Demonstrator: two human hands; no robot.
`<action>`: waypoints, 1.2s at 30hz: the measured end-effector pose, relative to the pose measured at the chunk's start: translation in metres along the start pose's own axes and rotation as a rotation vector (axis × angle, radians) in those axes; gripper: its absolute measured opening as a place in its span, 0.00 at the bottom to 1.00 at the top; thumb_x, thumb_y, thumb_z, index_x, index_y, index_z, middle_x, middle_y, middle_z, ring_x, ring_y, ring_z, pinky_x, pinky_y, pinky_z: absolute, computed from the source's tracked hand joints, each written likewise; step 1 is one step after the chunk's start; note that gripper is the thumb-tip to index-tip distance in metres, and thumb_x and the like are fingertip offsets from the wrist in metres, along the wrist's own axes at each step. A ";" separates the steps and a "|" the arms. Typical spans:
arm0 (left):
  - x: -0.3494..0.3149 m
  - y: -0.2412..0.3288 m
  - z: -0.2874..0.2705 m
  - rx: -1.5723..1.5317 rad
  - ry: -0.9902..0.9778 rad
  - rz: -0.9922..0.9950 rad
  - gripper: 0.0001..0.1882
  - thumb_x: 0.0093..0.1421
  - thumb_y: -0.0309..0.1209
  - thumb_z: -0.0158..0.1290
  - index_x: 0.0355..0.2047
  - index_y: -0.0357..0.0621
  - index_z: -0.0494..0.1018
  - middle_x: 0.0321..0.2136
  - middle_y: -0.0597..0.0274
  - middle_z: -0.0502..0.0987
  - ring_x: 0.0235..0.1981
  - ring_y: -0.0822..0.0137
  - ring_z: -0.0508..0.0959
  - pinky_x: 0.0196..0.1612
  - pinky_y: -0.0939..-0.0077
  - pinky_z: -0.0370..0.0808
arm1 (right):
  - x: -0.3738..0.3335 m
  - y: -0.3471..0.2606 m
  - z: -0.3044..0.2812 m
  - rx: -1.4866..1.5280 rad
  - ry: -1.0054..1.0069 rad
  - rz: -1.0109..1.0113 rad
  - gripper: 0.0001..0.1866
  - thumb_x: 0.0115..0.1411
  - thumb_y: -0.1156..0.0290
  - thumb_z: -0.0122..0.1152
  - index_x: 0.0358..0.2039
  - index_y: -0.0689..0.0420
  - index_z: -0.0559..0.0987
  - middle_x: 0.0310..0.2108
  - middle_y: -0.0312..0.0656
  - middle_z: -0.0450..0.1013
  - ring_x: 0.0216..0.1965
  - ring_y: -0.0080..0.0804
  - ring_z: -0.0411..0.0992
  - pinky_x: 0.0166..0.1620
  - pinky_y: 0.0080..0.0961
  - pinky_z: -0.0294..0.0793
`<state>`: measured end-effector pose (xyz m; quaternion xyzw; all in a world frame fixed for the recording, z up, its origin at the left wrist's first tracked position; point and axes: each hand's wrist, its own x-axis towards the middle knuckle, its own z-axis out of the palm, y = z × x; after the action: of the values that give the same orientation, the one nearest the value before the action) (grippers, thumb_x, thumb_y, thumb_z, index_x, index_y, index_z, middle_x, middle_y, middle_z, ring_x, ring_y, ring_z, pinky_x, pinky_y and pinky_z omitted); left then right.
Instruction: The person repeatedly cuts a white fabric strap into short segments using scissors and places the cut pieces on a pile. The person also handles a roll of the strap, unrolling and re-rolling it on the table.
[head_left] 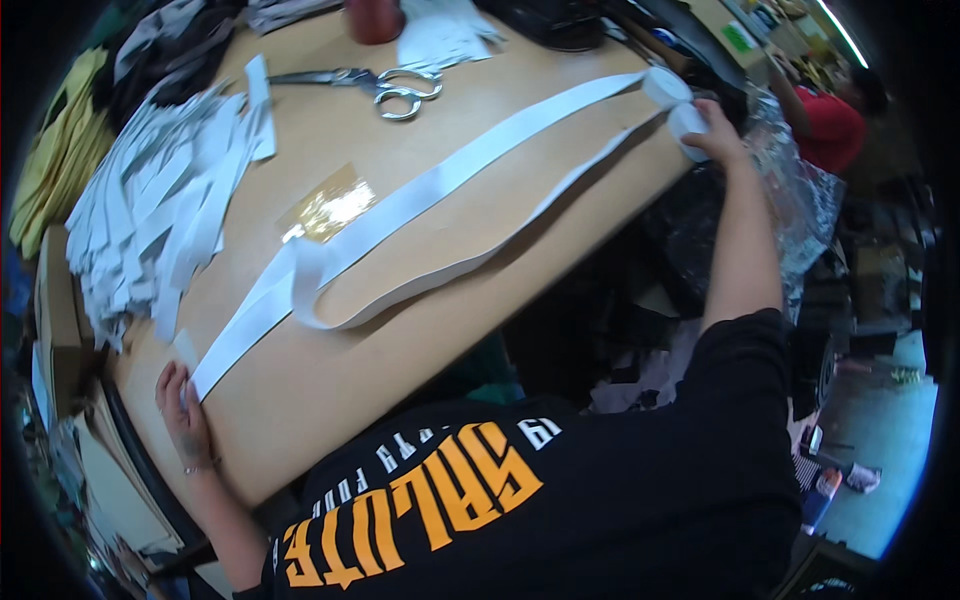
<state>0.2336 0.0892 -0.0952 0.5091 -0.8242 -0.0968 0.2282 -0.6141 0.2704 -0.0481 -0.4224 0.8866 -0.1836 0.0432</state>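
A wide white elastic band (440, 181) stretches slantwise across the table, with a loose second run curling back along the near edge. At the lower left, my left hand (186, 418) is closed on one end of it. My right hand (720, 135), out at the far right table corner, grips a white roll (686, 128) of the band. Touching that roll is a second white coil (665, 88). Beyond the band lie large metal scissors (398, 92), spread a little at the handles. A heap of cut white strips (160, 190) lies left of them.
A shiny gold patch (335, 202) is on the wooden table (420, 350). Yellow cloth (60, 140) and dark cloth stand at the far left; a dark red container (374, 20) is at the back. A person in red (832, 125) works beyond crumpled clear plastic (800, 220).
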 end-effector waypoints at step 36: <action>0.007 0.008 -0.002 -0.064 -0.042 -0.044 0.14 0.64 0.29 0.46 0.47 0.36 0.71 0.53 0.48 0.65 0.57 0.55 0.63 0.59 0.65 0.61 | -0.038 -0.022 -0.013 0.033 -0.022 0.060 0.47 0.43 0.38 0.63 0.59 0.53 0.64 0.52 0.58 0.67 0.54 0.50 0.67 0.55 0.37 0.66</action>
<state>0.2251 0.0869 -0.0881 0.5173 -0.8140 -0.1387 0.2250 -0.5767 0.2910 -0.0313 -0.3969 0.8952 -0.1921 0.0653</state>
